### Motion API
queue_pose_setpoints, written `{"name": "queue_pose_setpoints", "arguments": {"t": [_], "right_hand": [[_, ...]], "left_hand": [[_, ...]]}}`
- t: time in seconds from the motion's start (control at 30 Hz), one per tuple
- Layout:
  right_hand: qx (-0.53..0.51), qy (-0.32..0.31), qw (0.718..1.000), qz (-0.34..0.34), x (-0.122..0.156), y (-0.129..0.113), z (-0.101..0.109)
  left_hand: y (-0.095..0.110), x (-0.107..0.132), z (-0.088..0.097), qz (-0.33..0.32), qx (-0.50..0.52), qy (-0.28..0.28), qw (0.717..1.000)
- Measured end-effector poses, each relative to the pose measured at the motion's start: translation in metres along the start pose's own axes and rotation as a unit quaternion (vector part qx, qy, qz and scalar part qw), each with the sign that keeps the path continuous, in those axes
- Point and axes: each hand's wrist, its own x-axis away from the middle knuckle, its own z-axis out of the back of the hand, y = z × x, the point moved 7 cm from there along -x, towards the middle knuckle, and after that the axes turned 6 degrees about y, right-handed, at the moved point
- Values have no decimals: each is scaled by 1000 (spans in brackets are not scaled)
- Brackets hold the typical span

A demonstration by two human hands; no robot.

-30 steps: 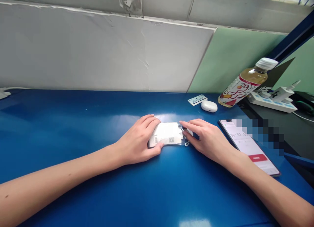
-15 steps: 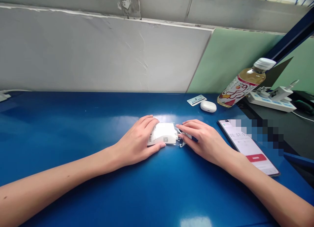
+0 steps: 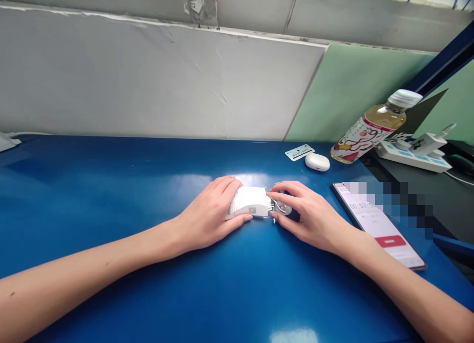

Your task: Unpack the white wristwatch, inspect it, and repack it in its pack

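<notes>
A small white packet [image 3: 250,205] in clear plastic wrap, with a printed code label, lies on the blue table [image 3: 129,185]. My left hand [image 3: 209,215] grips its left end, fingers over the top and thumb under the near edge. My right hand [image 3: 307,213] pinches the crumpled clear plastic at the packet's right end, fingers curled around it.
A phone [image 3: 379,225] with a lit timer screen lies right of my right hand. Behind it sit a white earbud case [image 3: 317,161], a small card [image 3: 299,151], a tea bottle [image 3: 372,128] and a power strip [image 3: 414,154]. A grey wall panel stands at the table's back edge.
The packet looks shorter than before: my hands have drawn closer together. My right fingers have curled from flat to a pinch on the plastic end.
</notes>
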Motion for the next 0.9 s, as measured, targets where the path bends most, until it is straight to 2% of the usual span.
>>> {"name": "queue_pose_setpoints", "arguments": {"t": [0.67, 0.9], "right_hand": [[28, -2, 999, 32, -3, 1, 5], [47, -14, 999, 16, -2, -2, 7]], "left_hand": [[-2, 1, -3, -8, -50, 5, 999], [-1, 1, -2, -12, -42, 9, 999]]}}
